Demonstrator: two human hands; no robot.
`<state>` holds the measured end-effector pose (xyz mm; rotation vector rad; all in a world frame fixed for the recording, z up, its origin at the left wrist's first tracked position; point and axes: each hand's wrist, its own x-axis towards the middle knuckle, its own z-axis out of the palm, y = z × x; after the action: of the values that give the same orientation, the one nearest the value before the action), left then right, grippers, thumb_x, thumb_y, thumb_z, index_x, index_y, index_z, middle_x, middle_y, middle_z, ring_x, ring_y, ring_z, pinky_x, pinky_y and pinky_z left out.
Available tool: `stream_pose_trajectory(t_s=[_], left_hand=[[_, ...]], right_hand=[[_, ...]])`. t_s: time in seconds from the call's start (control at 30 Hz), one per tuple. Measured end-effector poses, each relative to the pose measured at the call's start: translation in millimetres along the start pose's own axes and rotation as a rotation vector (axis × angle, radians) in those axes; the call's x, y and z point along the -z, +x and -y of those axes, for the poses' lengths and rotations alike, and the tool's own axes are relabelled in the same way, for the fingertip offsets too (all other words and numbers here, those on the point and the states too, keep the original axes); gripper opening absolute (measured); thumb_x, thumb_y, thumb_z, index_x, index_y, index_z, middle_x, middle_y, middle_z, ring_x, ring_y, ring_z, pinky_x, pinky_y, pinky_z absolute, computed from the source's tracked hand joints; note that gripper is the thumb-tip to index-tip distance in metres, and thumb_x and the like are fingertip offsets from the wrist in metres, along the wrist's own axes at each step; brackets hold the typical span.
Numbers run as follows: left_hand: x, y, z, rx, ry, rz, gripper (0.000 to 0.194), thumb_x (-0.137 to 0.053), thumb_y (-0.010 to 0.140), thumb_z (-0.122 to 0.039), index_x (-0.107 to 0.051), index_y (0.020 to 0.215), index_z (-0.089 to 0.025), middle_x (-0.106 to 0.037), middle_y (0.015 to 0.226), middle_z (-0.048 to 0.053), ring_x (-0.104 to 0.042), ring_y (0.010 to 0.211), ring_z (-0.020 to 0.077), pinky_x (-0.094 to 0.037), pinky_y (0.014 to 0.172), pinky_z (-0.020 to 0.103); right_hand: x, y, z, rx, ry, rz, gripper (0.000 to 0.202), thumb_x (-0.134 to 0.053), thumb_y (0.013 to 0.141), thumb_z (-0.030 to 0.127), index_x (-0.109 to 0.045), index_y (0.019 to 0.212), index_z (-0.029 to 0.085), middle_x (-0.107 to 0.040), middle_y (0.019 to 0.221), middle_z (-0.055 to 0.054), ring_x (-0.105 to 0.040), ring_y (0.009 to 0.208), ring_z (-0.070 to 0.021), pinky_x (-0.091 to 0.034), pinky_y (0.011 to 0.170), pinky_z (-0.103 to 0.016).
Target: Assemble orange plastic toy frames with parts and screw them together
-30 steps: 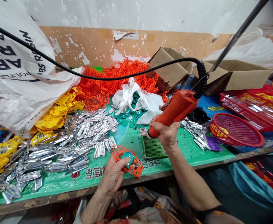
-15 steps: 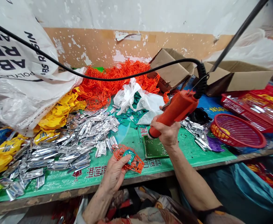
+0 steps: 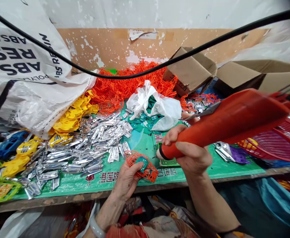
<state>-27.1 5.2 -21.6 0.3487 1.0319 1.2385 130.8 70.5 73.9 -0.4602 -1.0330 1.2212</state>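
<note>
My left hand [image 3: 127,180] is closed on an orange plastic frame [image 3: 151,173], its thumb pressing a small teal plastic piece [image 3: 143,163] against the frame. In my right hand [image 3: 193,155] is a red electric screwdriver [image 3: 224,117], fingers wrapped round its front end. The tool is tilted, its tip low and pointing left toward the orange frame, apart from it. Beneath the tip, a green perforated tray [image 3: 169,162] is partly hidden by the tool and hand.
Silver parts [image 3: 85,150] and yellow parts [image 3: 67,120] pile up at left beside a white sack [image 3: 23,62]. Behind lie orange frames [image 3: 135,84] and a white bag [image 3: 168,110] with teal pieces. Cardboard boxes [image 3: 192,71] and a red basket [image 3: 271,145] stand right. A black cable [image 3: 125,76] crosses overhead.
The screwdriver has tipped lower, its back end swinging right and toward me, with its tip nearer the orange frame. My left hand keeps its hold. The whole view has shifted slightly.
</note>
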Motion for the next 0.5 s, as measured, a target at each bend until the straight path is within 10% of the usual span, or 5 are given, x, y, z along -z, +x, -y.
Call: stream_pose_trajectory(t_s=[0.5], left_hand=[[4.8,-1.0,3.0,-0.005,-0.060,0.012,0.032,-0.082,0.067,-0.019,-0.069,0.096,-0.016,-0.071,0.087,0.002,-0.064,0.069,0.0135,-0.056,0.063,0.025]], right_hand=[[-10.3,-10.8,-7.3,-0.058,0.056,0.019,0.047,-0.071,0.066,0.014,-0.060,0.108,0.031,-0.062,0.070,0.004,-0.059,0.060,-0.0151,-0.051,0.060,-0.033]])
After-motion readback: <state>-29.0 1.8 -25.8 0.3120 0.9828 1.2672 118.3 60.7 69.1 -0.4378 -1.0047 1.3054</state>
